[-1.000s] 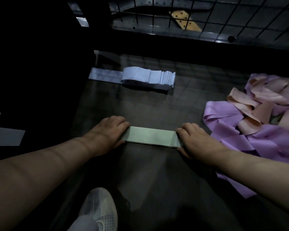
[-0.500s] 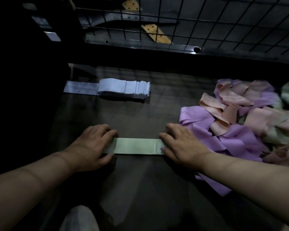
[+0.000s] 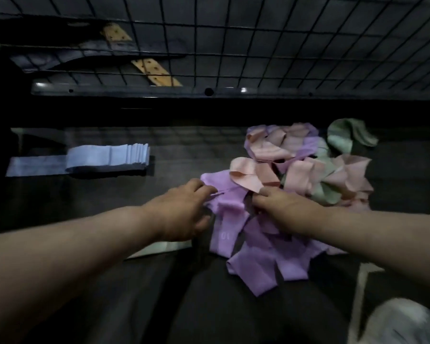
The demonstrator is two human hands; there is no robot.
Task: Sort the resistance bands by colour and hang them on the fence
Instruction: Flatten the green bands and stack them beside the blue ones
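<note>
A loose heap of resistance bands lies on the dark floor: purple bands (image 3: 258, 256) nearest me, peach bands (image 3: 271, 150) behind, green bands (image 3: 343, 137) at the far right. My left hand (image 3: 184, 209) and my right hand (image 3: 281, 207) both reach into the purple bands at the heap's near left, fingers curled into the material. A flat pale green band (image 3: 159, 248) lies under my left wrist, mostly hidden. A neat stack of blue bands (image 3: 109, 157) lies at the left. The black wire fence (image 3: 258, 45) stands across the back.
A metal rail (image 3: 134, 91) runs along the foot of the fence, with wooden strips (image 3: 157, 73) behind the mesh. A white shoe (image 3: 397, 321) shows at the bottom right. Bare dark floor (image 3: 85, 202) lies between the blue stack and my left arm.
Both hands have left the flat green band and moved right into the purple bands. The view has swung up and right, showing more of the fence and heap.
</note>
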